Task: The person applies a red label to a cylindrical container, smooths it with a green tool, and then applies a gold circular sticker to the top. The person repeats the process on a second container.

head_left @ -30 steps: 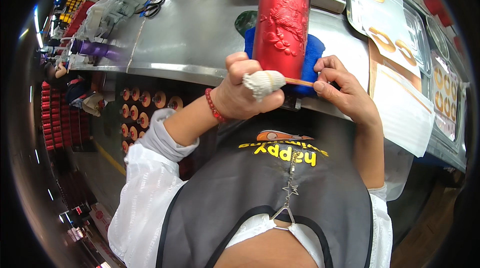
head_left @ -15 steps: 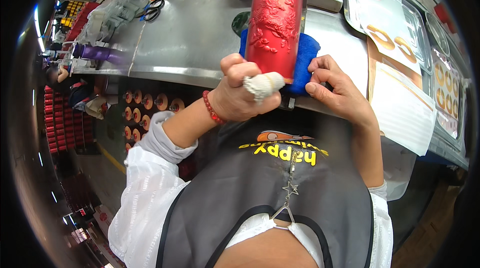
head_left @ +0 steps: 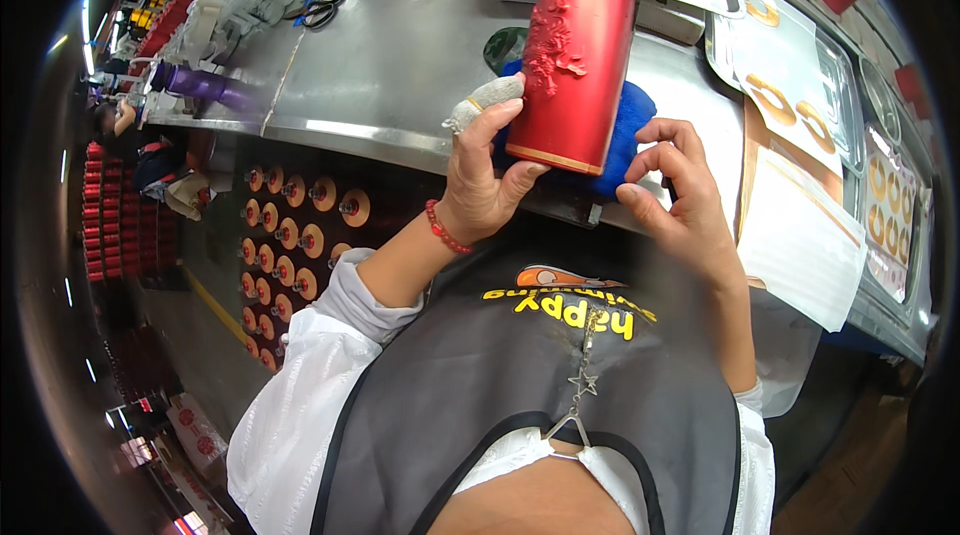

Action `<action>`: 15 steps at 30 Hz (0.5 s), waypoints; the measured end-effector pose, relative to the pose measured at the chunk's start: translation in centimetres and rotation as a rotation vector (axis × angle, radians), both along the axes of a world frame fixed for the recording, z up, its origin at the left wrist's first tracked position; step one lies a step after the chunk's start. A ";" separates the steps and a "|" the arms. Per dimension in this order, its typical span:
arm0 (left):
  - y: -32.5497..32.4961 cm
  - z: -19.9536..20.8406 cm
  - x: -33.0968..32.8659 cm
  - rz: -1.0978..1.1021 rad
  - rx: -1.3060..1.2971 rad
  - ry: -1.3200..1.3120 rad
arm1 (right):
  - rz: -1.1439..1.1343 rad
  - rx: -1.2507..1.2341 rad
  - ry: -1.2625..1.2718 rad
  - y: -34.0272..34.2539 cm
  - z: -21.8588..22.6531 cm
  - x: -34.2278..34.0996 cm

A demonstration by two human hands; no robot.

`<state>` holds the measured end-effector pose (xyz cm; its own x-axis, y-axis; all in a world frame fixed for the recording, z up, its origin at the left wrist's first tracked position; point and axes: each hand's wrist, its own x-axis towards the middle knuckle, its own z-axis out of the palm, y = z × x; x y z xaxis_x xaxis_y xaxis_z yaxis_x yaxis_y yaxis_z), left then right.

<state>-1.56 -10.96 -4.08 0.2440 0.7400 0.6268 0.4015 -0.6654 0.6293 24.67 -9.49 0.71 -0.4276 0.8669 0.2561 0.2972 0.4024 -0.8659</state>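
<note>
A red bottle [head_left: 585,65] with a raised relief on its left side and a gold line round its base lies on a blue cloth [head_left: 632,120], its dark neck pointing away from me. My left hand [head_left: 485,165] holds its lower left edge, thumb at the base and fingers along the side. One of those fingers wears a whitish fabric finger sleeve [head_left: 485,103]. Just right of the base, my right hand [head_left: 682,190] is half curled, thumb and fingers apart, with nothing visible between them.
Black scissors [head_left: 322,7] lie by plastic bags on the metal bench [head_left: 400,65]. Trays with gold ring-shaped stickers [head_left: 770,100] and white sheets [head_left: 805,225] occupy the right. Several red pieces with round tan tops [head_left: 287,233] stand below the bench at left.
The bottle has rolled, so its relief now faces left. My left hand has moved from across its base to its left side. My right hand has shifted slightly right, off the cloth.
</note>
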 end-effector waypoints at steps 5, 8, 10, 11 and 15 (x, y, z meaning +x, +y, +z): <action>-0.2 -0.8 1.0 0.002 -0.036 -0.032 | -0.118 0.169 -0.048 -0.3 -0.9 -1.5; -0.6 -1.1 1.9 -0.009 -0.051 -0.083 | -0.119 0.198 -0.006 -0.1 -0.8 -1.7; -0.7 -1.5 3.6 -0.027 -0.077 -0.359 | -0.134 0.217 -0.021 -0.3 -0.8 -1.4; -0.7 -1.1 3.8 -0.075 -0.105 -0.434 | -0.145 0.227 -0.027 -0.4 -0.8 -1.2; -0.1 0.1 1.8 -0.078 -0.081 -0.205 | -0.185 0.296 -0.048 -0.7 -1.2 -1.3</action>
<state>0.25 -11.10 -3.95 0.1761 0.7740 0.6081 0.2097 -0.6331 0.7451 23.34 -10.22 -0.53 -0.2881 0.8221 0.4911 0.4258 0.5693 -0.7033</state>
